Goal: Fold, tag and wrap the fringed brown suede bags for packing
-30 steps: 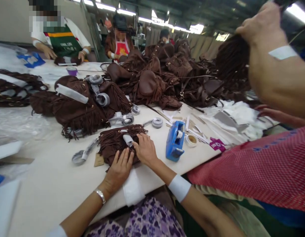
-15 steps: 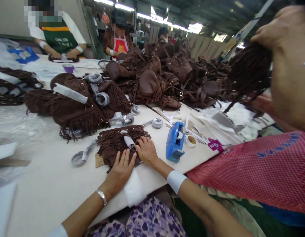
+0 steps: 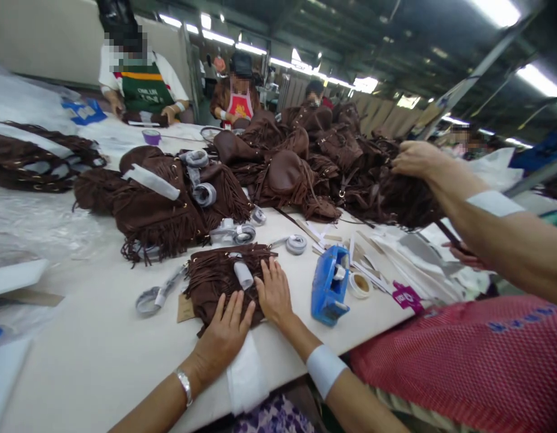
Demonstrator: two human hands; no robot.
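The left hand and right hand are resting, fingers loosely spread, on the dark-brown fringed leather-like bag beneath; left of them, a coiled strap is already lying grey-wrapped; whatever is left isn't showing.

Left grip: bare to the fingertips.
Left bracelet: silver-coloured, shiny, closed around the wrist; finer detail too small to read.
Left forearm: bare as far as the lower edge of view.
Right grip: bare.
Right armband: pale grey-white, wide, plain, straight-edged, wrapped around the forearm.
Lap garment: purple and pale lilac, mottled print, partly in view.
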